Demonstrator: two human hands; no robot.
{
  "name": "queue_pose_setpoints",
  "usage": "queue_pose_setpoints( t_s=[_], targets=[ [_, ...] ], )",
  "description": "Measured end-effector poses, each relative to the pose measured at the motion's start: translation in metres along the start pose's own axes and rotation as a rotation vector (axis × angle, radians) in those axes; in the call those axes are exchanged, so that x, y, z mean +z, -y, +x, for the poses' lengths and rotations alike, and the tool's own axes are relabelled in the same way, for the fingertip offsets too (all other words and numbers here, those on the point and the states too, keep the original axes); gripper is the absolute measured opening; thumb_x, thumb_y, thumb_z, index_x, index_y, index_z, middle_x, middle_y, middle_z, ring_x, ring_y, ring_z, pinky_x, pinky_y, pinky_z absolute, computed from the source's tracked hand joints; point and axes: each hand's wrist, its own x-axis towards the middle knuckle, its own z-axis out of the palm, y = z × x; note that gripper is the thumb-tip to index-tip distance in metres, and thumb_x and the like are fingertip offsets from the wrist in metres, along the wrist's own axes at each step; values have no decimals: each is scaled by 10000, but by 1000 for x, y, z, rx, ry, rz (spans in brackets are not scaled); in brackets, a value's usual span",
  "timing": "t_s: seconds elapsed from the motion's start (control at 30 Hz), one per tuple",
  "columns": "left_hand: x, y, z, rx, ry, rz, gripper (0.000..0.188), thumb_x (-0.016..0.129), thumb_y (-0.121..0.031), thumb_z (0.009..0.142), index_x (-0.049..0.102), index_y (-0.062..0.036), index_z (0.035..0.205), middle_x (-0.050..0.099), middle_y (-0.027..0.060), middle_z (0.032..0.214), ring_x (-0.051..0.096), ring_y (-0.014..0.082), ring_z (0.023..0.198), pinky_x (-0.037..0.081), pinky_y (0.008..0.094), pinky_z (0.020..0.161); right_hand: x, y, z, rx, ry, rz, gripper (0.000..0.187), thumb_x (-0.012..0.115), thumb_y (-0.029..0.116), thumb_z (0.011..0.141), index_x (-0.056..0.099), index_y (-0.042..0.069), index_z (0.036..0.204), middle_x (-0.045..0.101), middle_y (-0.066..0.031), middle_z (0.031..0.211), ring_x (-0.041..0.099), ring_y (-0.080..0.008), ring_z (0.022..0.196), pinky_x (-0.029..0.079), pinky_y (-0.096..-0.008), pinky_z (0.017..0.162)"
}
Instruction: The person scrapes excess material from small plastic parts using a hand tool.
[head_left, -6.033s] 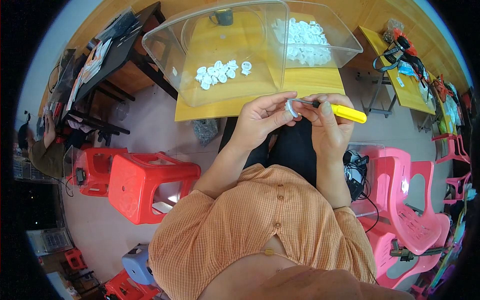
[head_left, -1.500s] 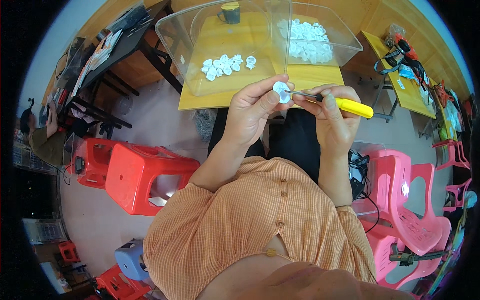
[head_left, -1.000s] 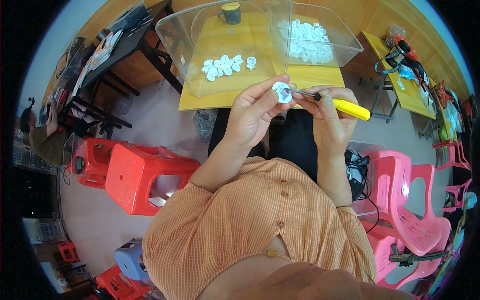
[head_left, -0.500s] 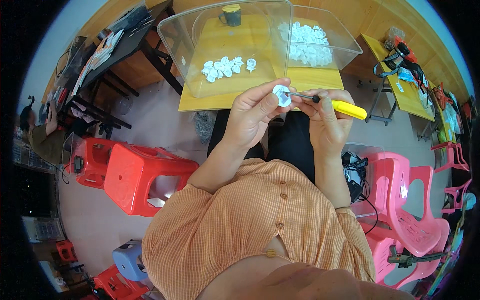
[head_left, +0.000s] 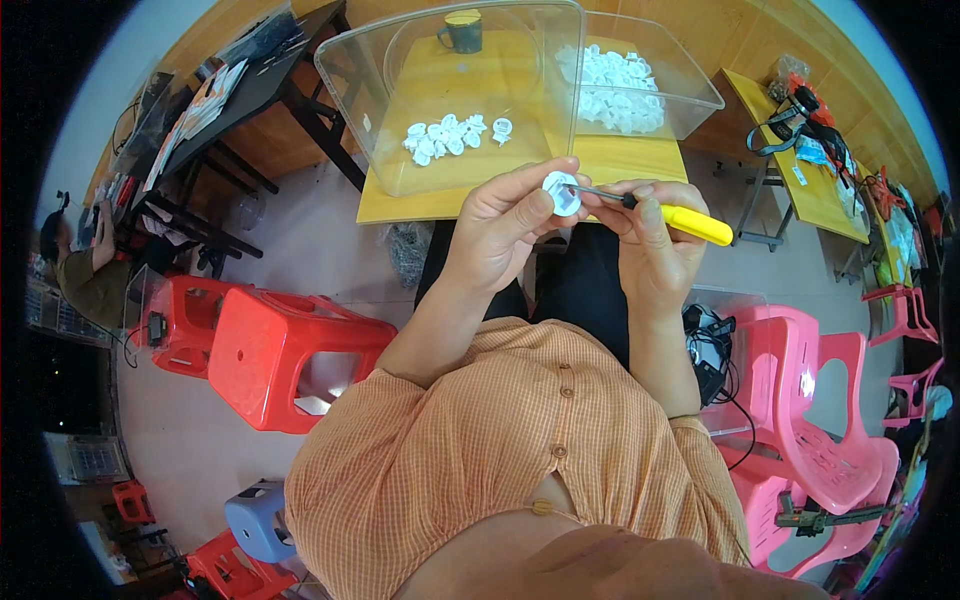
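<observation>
Between the thumb and fingers of my left hand (head_left: 508, 215) is a small round white plastic part (head_left: 562, 194), its hollow side showing. My right hand (head_left: 656, 232) grips a screwdriver (head_left: 697, 224) with a yellow handle and a thin dark shaft. The shaft points left, and its tip reaches into the white part. Both hands are raised just in front of the table's near edge. Beyond them, several similar white parts (head_left: 445, 137) lie in a clear plastic bin (head_left: 400, 180).
A second clear bin (head_left: 700, 103) at the back right holds a heap of white parts. A dark mug (head_left: 464, 36) stands on the yellow table (head_left: 630, 155). Red stools (head_left: 262, 355) are at my left, pink chairs (head_left: 782, 365) at my right. Another person (head_left: 92, 272) sits far left.
The white part and my left fingers have shifted very slightly left, and the screwdriver with them. Both hands keep their hold.
</observation>
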Motion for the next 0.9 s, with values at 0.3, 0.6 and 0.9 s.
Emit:
queue_pose_setpoints(
  t_s=[0.3,0.6,0.9],
  targets=[
    [0,-2,2,54,82,160,363,557,-129,906,518,40,1225,585,153,1113,620,200,960,521,255,810,-3,2,1,10,70,-91,109,561,25,883,525,-14,978,597,-176,971,631,-292,929,541,-438,835],
    [2,-2,4,-3,21,-13,432,543,-147,915,440,67,1276,569,203,1163,632,237,978,539,301,842,2,3,1,17,-40,-15,114,576,28,877,530,-14,973,609,-184,954,633,-270,914,539,-408,834],
    [2,-5,2,35,49,107,387,561,-104,897,489,45,1246,561,158,1154,619,243,989,553,328,823,4,1,-5,-70,-1,-174,130,601,22,861,541,-10,972,620,-194,987,623,-215,875,513,-335,816]
  ],
)
